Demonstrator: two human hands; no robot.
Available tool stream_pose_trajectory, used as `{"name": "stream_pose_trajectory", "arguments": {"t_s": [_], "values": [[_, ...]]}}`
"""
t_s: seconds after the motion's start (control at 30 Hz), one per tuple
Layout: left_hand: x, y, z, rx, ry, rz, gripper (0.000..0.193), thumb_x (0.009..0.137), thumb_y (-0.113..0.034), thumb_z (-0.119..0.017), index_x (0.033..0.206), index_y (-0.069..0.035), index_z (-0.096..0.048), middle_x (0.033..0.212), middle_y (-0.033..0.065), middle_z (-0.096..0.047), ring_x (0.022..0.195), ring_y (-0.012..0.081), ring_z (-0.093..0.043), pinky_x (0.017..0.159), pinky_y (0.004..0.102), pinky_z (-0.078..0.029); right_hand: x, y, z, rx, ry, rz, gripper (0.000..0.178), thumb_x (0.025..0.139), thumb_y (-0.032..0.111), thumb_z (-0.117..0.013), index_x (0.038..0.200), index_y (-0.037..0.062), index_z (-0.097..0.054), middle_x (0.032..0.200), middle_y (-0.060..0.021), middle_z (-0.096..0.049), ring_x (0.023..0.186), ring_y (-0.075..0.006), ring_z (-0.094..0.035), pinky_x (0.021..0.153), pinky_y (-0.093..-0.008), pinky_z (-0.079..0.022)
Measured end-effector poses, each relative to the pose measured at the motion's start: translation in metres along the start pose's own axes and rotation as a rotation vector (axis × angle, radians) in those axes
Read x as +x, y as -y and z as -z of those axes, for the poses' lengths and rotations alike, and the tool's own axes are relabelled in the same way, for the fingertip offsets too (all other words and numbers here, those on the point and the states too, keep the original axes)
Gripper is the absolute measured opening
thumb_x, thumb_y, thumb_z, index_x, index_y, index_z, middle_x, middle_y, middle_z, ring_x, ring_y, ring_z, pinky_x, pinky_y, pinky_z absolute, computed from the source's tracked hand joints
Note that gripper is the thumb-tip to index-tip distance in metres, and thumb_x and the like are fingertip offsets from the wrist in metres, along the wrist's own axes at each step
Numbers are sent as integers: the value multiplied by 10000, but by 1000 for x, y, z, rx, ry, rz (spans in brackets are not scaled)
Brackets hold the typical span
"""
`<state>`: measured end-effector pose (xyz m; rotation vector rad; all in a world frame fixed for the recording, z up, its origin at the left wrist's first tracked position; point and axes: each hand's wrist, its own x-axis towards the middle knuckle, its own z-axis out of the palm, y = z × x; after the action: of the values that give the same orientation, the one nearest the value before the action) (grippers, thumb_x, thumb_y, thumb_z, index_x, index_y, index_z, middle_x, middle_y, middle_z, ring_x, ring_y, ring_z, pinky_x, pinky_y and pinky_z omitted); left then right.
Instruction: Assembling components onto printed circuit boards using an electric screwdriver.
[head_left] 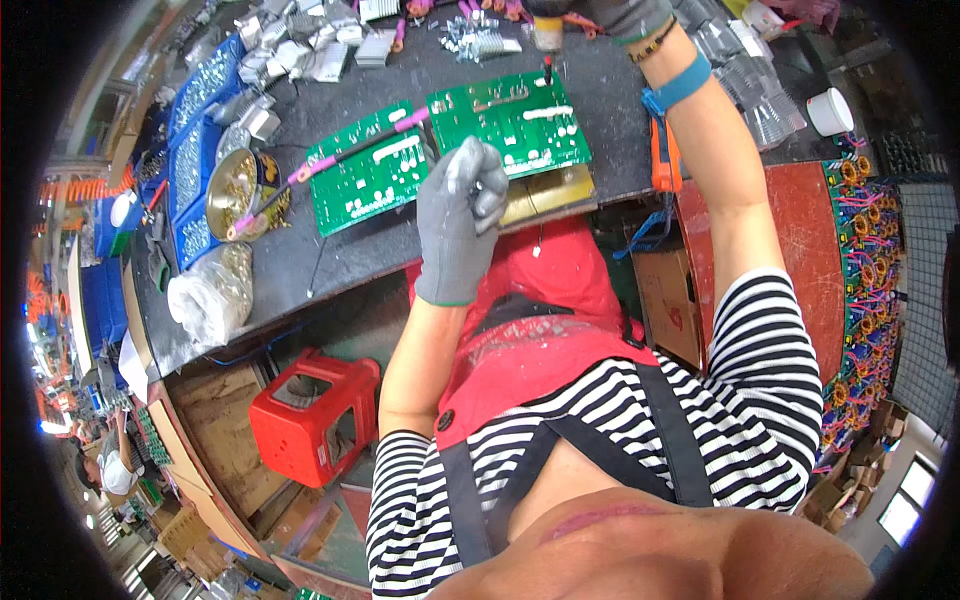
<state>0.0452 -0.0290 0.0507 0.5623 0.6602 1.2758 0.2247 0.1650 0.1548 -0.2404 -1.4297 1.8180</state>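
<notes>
My left hand [462, 205], in a grey glove, is closed with its fingers curled, just over the near edge of two green circuit boards [545, 120]. Whatever is inside that fist, if anything, is hidden. Across the left board lies a black cable with pink ends [365, 143]. My right hand [640, 14], also gloved, reaches to the far edge of the table and is cut off by the picture's top. Closest to it stands a small jar with amber contents [548, 32]; whether the fingers touch it does not show.
Blue bins of small metal parts [190, 165], a metal bowl of brass-coloured pieces [232, 185] and a plastic bag [215, 295] line the left. Metal heatsinks [345, 50] lie at the back. An orange meter [664, 155] and white cup [829, 112] sit right; a red stool [310, 420] stands below.
</notes>
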Motion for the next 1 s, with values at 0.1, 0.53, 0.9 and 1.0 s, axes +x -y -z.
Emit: {"name": "stream_pose_trajectory", "arguments": {"t_s": [0.1, 0.53, 0.9, 1.0], "values": [[0, 3, 6, 81, -57, -39, 319, 1011, -332, -544, 959, -18, -568, 762, 28, -525, 535, 28, -336, 440, 166, -248, -2, -13, -14, 106, -63, 19, 377, 843, 84, -635, 1209, 12, -573, 1026, -119, -691, 771, -208, -694, 702, -300, -574], [-28, 27, 11, 126, 2, -68, 368, 994, -352, -576, 1012, 14, -606, 796, 107, -651, 533, 31, -409, 469, 173, -302, -40, -24, -100, 214, 37, 117, 318, 921, 206, -628, 1086, -67, -624, 1022, -155, -665, 775, -194, -669, 676, -312, -562], [-30, 28, 0, 36, 56, -25, 324, 1012, -340, -531, 983, -18, -548, 748, 53, -546, 504, 29, -339, 448, 169, -278, -42, -43, -85, -122, 75, 419, 359, 938, 254, -633, 1112, -58, -603, 964, -146, -676, 774, -190, -675, 679, -316, -576], [-30, 30, 0, -37, 94, -28, 325, 1014, -350, -525, 994, -27, -545, 752, 40, -522, 515, 30, -336, 444, 162, -274, -40, -48, -84, -67, 77, 412, 364, 941, 260, -632, 1117, -57, -600, 955, -144, -678, 775, -190, -676, 681, -316, -578]]}}
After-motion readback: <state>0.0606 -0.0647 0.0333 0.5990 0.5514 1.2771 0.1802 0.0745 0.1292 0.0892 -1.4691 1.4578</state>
